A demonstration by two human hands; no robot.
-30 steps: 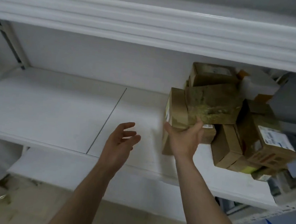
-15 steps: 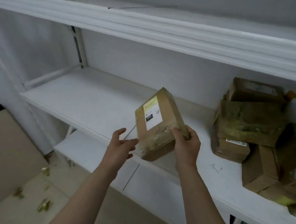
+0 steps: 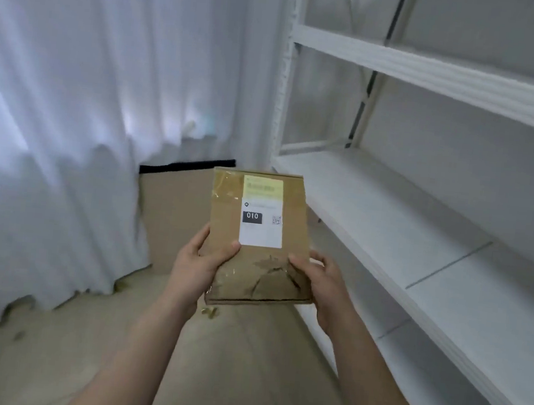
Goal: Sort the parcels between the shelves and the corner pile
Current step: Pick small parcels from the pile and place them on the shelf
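Head view: flat brown parcel (image 3: 223, 231), white "010" label (image 3: 261, 221), torn tape (image 3: 265, 269)

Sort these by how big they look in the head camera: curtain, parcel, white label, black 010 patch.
1. curtain, fills the left side.
2. parcel, though it is held near the camera, so it looks bigger.
3. white label on it.
4. black 010 patch on the label.

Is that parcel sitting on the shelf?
No, the left hand and right hand hold the parcel up, clear of the white shelf.
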